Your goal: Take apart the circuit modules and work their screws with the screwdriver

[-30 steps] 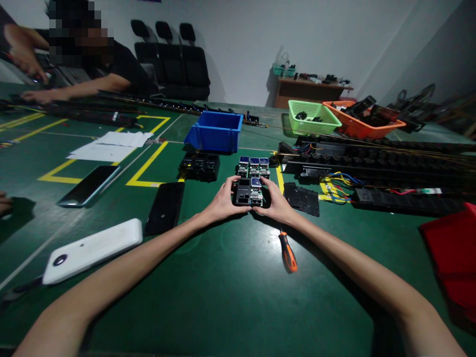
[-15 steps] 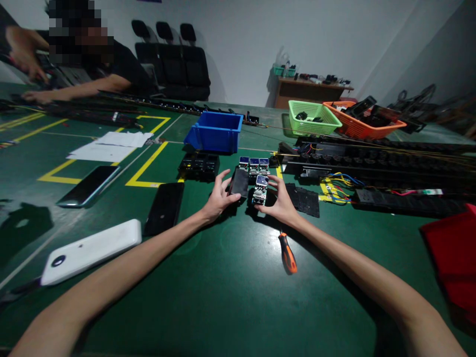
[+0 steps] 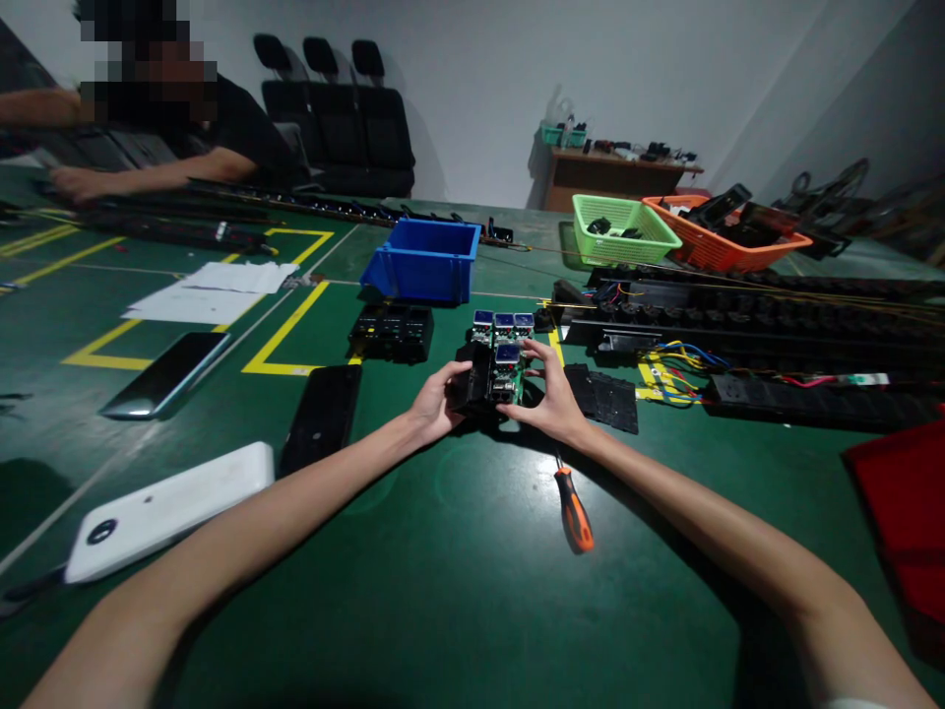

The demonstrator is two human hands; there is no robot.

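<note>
My left hand (image 3: 437,402) is closed around a black plastic housing (image 3: 472,378), thumb on its near side. In my right hand (image 3: 552,396) a green circuit board (image 3: 508,374) with a small blue-faced display is gripped between thumb and fingers. The board stands upright right against the housing's right side; whether any of it is inside I cannot tell. Just behind them several similar boards (image 3: 503,322) with blue displays stand in a row. A screwdriver (image 3: 573,510) with an orange and black handle lies below my right hand.
Behind stand a blue bin (image 3: 420,261), a green basket (image 3: 626,231) and an orange basket (image 3: 727,236). Black housings (image 3: 391,332) sit left. Phones (image 3: 166,374) and a white handheld device (image 3: 169,512) lie further left. Wired black strips (image 3: 738,325) fill the right. A co-worker (image 3: 162,158) sits far left.
The housing has turned and tilted in my left hand, and the circuit board has moved left against it. The co-worker's raised arm has shifted away.
</note>
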